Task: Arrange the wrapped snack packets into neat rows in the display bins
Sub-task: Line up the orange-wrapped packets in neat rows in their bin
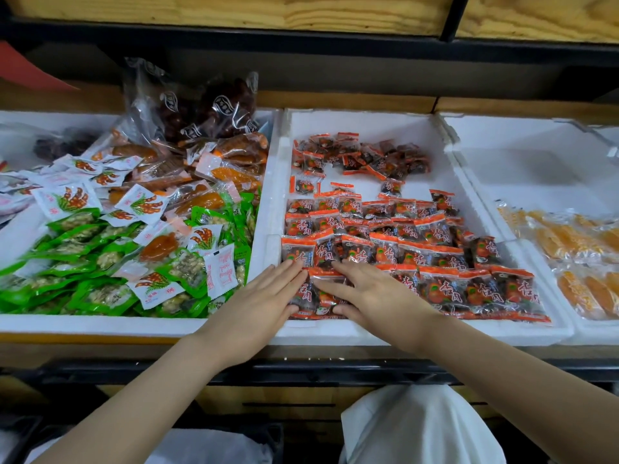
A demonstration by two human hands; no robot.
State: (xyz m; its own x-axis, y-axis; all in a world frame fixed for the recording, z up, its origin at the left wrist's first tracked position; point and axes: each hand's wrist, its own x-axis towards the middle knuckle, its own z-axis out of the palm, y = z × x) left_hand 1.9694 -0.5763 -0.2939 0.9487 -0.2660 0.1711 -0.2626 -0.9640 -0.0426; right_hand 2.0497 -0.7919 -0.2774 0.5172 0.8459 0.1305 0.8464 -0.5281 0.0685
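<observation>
Closest of all, down low: white cloth (pixel 418 426), maybe clothes. Higher up, left hand (pixel 264 296) and right hand (pixel 378 296), both lying flat on the red packets (pixel 442 289) at the near left corner of the middle bin (pixel 368 122). Grip apart on both hands: fingers straight, pressing down, thumbs touching the near edge of a front packet (pixel 306 296) between them. Nothing clamped.

Looks like the smoothing and squaring step for the front row. Probably about halfway through the job: tidy rows in the near half of the bin, a loose heap (pixel 355 155) of the same packets at the back.

To do it well:
- Press softly, to avoid squashing the snack inside.
- Slide both hands toward each other to line the packet up with its neighbours.
- Keep the words on top, all facing one way.
- Push the row snug against the front wall.
- Mind the crinkly wrap, likely slippery.
- Leave alone the green packets (pixel 83 296) in the left bin (pixel 100 324) and the yellow snacks (pixel 586 289) in the right bin (pixel 502 135).
</observation>
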